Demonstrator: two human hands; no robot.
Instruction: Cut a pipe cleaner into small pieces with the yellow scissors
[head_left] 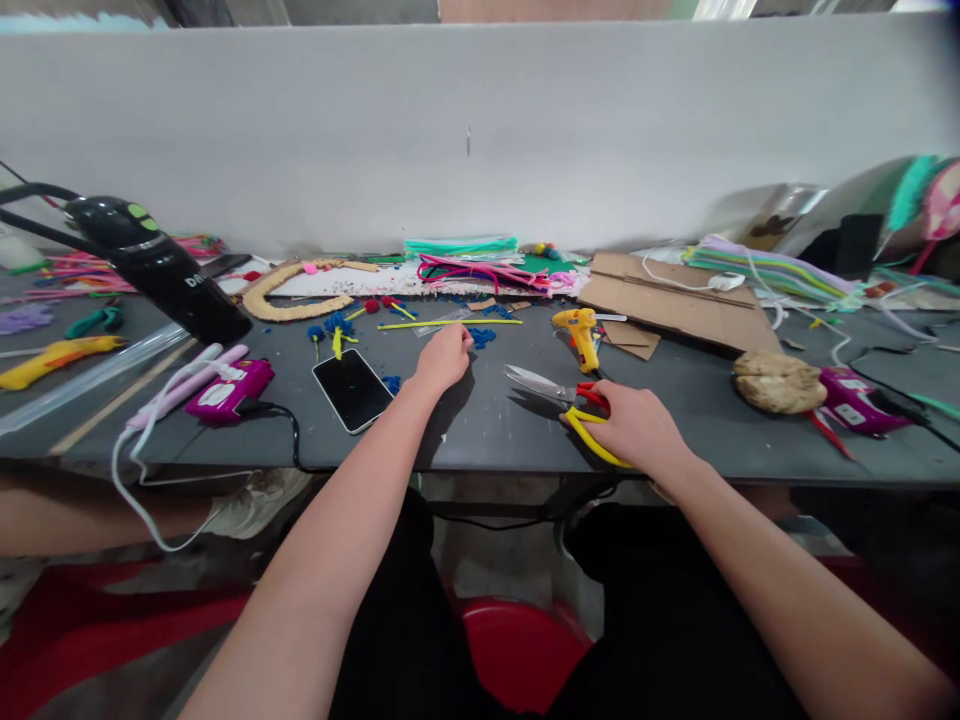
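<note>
My right hand [646, 428] grips the scissors [541, 384] by their red and yellow handles. The silver blades point left, just above the grey table, and look slightly apart. My left hand [445, 358] is closed, knuckles up, and whatever its fingers hold is hidden. Right beyond it lies a straight yellow pipe cleaner [491, 322]. Blue fuzzy scraps [484, 338] lie close to those fingers. Left of my left forearm rests a phone [351, 390] with a dark screen, and a small yellow and blue pipe-cleaner piece [337, 338] touches its top edge.
A yellow glue gun [577, 336] lies beyond the scissors, near a cardboard sheet [675, 300]. Pink pipe cleaners [480, 272] are bundled at the back. Purple devices with cables [232, 390] sit at both sides. A black bottle-like object [161, 265] leans at left; another person's leg shows below.
</note>
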